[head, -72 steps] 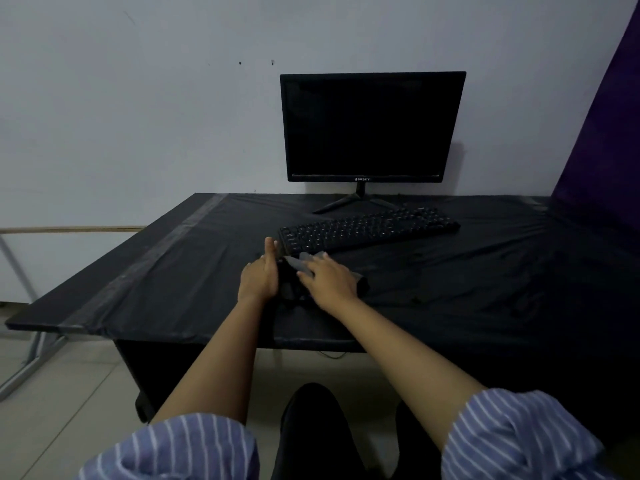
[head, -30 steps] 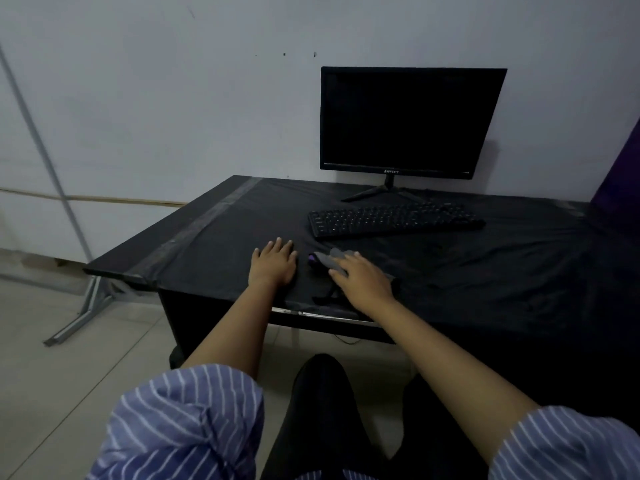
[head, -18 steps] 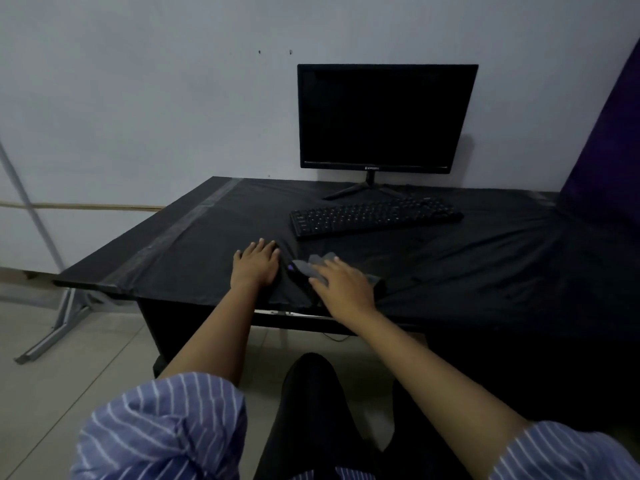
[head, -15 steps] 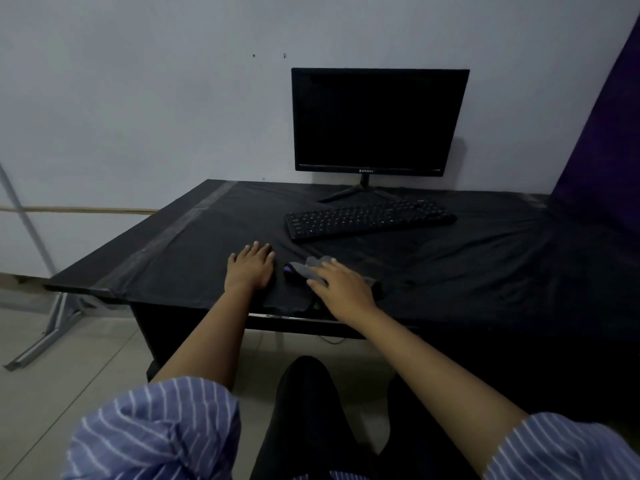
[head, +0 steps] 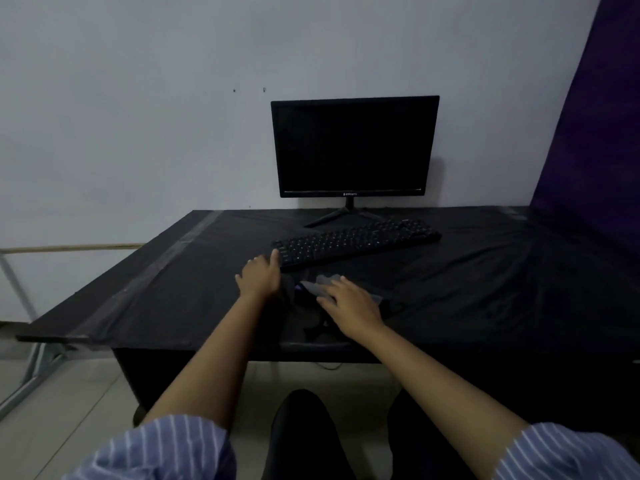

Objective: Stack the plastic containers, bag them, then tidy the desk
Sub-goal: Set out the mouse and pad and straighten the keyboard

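Two hands work near the front edge of the black-covered surface (head: 485, 289) in the head view, the only one given. The left hand (head: 259, 277) lies flat on the cover beside the near left corner of the keyboard (head: 353, 242), fingers straight and holding nothing. The right hand (head: 349, 304) rests palm down on a small grey cloth (head: 320, 285), fingers spread and fairly straight, pressing it rather than gripping it. Behind the keyboard stands a dark monitor (head: 355, 147) against the wall.

No plastic containers and no filled bag can be made out anywhere; a dark crumpled shape (head: 304, 311) lies between the wrists, too dim to name. Judging from that, the stacking and bagging look finished or out of sight, and the work seems to be in its last part, tidying the desk. What remains is probably wiping the cover and putting the cloth away; the keyboard sits askew and may want straightening.
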Motion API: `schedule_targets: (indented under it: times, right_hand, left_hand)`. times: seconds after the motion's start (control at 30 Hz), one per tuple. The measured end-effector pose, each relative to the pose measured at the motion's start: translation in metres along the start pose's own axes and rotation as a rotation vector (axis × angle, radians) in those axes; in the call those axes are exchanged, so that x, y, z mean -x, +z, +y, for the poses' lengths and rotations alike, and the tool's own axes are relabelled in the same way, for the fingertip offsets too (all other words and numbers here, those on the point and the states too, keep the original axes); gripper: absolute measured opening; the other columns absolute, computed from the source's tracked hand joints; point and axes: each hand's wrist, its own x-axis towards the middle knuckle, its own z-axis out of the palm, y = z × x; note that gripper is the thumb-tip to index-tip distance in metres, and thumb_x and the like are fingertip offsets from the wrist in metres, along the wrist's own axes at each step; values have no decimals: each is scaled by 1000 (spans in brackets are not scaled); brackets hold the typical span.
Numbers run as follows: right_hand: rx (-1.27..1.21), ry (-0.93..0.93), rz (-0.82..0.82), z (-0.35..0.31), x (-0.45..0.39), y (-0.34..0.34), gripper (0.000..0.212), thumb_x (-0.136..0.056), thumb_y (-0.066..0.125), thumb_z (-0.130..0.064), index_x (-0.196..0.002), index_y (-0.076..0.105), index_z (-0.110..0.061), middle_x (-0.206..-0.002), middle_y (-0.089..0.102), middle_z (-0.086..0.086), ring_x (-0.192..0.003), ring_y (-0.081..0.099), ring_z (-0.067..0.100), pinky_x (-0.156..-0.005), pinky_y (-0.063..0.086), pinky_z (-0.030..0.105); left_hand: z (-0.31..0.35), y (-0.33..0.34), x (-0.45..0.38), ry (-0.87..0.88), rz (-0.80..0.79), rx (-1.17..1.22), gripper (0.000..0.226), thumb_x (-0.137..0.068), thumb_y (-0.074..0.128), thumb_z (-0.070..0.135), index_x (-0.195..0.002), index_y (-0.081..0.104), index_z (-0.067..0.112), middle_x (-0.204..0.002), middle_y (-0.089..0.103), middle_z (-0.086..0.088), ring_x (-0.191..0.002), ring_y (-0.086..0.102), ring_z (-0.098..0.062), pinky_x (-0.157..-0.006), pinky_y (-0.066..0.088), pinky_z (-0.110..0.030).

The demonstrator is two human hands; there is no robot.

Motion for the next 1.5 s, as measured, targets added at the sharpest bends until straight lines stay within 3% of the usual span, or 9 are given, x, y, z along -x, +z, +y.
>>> schedule_targets:
  times: [0.07,0.13,0.23,0.4,0.57,0.67,1.0,1.3,1.5]
  right_hand:
    - [12,49,7,7,-6,-4,46,-102,42,-37,-145,44,-22,-151,42,0,-146,26,21,-112,29,32]
    - [44,97,-2,16,-15,-8,47,-102,40,-37,-147,41,-23,-153,40,0,-147,24,22,-112,28,33]
    - [71,182,-25,34,-31,-19,47,-102,38,-37,-145,43,-19,-151,41,3,-146,25,25,-113,30,37]
    - [129,289,41,49,-46,-29,44,-102,39,-35,-142,47,-17,-145,48,6,-139,35,26,-108,33,35]
    - [100,113,28,18,-47,-7,42,-101,43,-35,-137,52,-16,-139,53,6,-134,40,25,-106,35,35]
    - [90,60,-1,12,-46,0,45,-100,43,-35,-139,51,-15,-141,52,6,-137,38,23,-109,33,34]
    - [127,322,97,77,-59,-32,42,-100,44,-37,-135,51,-16,-133,56,11,-125,48,29,-100,40,37]
    - [65,25,53,26,-30,-5,41,-99,47,-36,-136,54,-20,-133,57,4,-128,47,24,-101,35,32]
    - [84,184,28,65,-13,-39,42,-101,43,-35,-140,51,-19,-142,50,5,-133,42,25,-105,36,33]
  left_hand:
    - [19,14,9,81,59,106,56,-103,23,43,-137,46,5,-146,42,-19,-137,35,-34,-114,22,-55]
    - [25,27,15,93,19,106,55,-103,22,42,-147,33,10,-157,25,-12,-146,20,-29,-118,12,-54]
    - [13,46,20,89,-77,-121,61,-103,14,44,-154,11,12,-162,6,-9,-150,1,-24,-119,-1,-52]
    - [13,48,22,78,-146,-253,64,-102,7,48,-154,-3,12,-162,-3,-10,-150,-5,-23,-119,-6,-52]
    - [6,45,23,194,-155,-403,53,-103,7,30,-154,-3,26,-163,-4,-6,-150,-4,-28,-117,1,-58]
    - [6,44,26,196,-153,-419,53,-103,6,32,-154,-3,25,-163,-4,-5,-150,-4,-28,-117,1,-57]
    - [9,41,27,175,-181,-407,55,-103,6,37,-155,-4,21,-162,-6,-7,-150,-6,-26,-118,-2,-56]
    - [10,44,25,154,-183,-387,55,-102,5,37,-155,-4,21,-163,-6,-7,-150,-6,-26,-118,-2,-57]
    - [10,41,28,152,-184,-369,55,-103,6,38,-155,-3,22,-163,-5,-7,-150,-5,-26,-118,-2,-57]
